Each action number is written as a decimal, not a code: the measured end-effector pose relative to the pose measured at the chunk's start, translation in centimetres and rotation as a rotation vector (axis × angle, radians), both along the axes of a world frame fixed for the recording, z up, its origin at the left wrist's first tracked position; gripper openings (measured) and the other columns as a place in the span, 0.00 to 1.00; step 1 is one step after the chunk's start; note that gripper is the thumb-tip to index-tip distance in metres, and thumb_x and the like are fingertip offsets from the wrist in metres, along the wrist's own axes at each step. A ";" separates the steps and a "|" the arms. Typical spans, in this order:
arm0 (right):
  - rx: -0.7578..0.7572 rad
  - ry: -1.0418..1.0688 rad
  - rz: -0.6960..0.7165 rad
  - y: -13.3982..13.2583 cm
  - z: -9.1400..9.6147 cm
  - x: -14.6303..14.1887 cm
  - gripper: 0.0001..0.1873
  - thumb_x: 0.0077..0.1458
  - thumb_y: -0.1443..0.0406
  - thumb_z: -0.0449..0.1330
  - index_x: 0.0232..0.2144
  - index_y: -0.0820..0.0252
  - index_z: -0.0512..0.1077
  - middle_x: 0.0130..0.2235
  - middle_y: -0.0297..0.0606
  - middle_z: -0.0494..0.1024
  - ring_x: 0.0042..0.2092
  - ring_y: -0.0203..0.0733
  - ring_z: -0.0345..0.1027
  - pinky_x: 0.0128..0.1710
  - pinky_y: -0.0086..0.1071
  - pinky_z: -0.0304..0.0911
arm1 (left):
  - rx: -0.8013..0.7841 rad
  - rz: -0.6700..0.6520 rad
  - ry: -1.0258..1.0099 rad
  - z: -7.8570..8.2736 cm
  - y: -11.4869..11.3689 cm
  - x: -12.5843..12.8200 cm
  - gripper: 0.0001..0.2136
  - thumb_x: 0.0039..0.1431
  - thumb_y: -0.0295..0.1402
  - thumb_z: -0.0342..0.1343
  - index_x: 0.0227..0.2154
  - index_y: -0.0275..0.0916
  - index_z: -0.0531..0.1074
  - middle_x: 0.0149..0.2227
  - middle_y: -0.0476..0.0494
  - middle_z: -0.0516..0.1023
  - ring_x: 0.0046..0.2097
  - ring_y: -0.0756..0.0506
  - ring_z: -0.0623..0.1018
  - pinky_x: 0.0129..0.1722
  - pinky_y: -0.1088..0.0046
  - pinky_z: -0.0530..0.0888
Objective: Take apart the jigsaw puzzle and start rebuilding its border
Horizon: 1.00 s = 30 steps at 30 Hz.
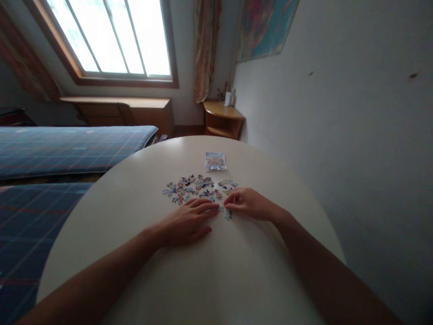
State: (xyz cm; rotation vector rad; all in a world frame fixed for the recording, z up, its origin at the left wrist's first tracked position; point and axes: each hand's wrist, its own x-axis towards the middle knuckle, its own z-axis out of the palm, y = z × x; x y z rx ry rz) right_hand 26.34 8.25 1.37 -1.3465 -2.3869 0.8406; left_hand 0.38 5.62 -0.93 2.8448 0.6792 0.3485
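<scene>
white table (pixel 216 280) bears puzzle pieces (pixel 204 181) beside left hand (pixel 191 221) and right hand (pixel 249 203).

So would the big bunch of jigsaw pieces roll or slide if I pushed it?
The jigsaw pieces would probably slide rather than roll, because they look flat on the smooth-looking round table. They'd likely scatter, since many seem to lie loose. Each is probably light, as they look small and thin.

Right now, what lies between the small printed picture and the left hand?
Loose jigsaw puzzle pieces lie scattered on the tabletop between the printed picture and the left hand, as the head view shows.
</scene>
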 end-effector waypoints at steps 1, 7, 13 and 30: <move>-0.004 -0.004 0.009 0.0 0.1 0.1 0.11 0.55 0.61 0.62 0.36 0.59 0.81 0.33 0.38 0.80 0.32 0.37 0.69 0.33 0.28 0.60 | -0.002 0.001 0.006 0.1 0.0 0.0 0.25 0.66 0.36 0.50 0.64 0.41 0.57 0.64 0.40 0.64 0.64 0.37 0.62 0.63 0.54 0.62; -0.004 -0.021 0.026 0.0 -0.1 0.2 0.09 0.53 0.62 0.64 0.35 0.59 0.81 0.33 0.39 0.80 0.34 0.38 0.70 0.34 0.28 0.60 | -0.013 -0.011 -0.025 0.7 -0.4 0.3 0.24 0.64 0.38 0.52 0.62 0.42 0.61 0.61 0.39 0.67 0.62 0.37 0.65 0.61 0.55 0.64; 0.012 -0.002 0.037 0.0 -0.4 0.0 0.06 0.53 0.64 0.64 0.32 0.59 0.81 0.32 0.37 0.79 0.33 0.37 0.70 0.33 0.28 0.60 | -0.004 -0.004 -0.040 0.8 -0.2 0.3 0.22 0.65 0.38 0.52 0.60 0.42 0.64 0.59 0.40 0.70 0.60 0.38 0.67 0.61 0.56 0.64; 0.028 -0.039 0.017 -0.2 0.0 0.0 0.06 0.52 0.65 0.63 0.31 0.61 0.80 0.31 0.37 0.78 0.32 0.37 0.69 0.32 0.28 0.59 | -0.010 -0.025 -0.040 1.4 -0.2 0.1 0.19 0.64 0.39 0.54 0.56 0.41 0.67 0.54 0.40 0.72 0.56 0.39 0.69 0.59 0.57 0.64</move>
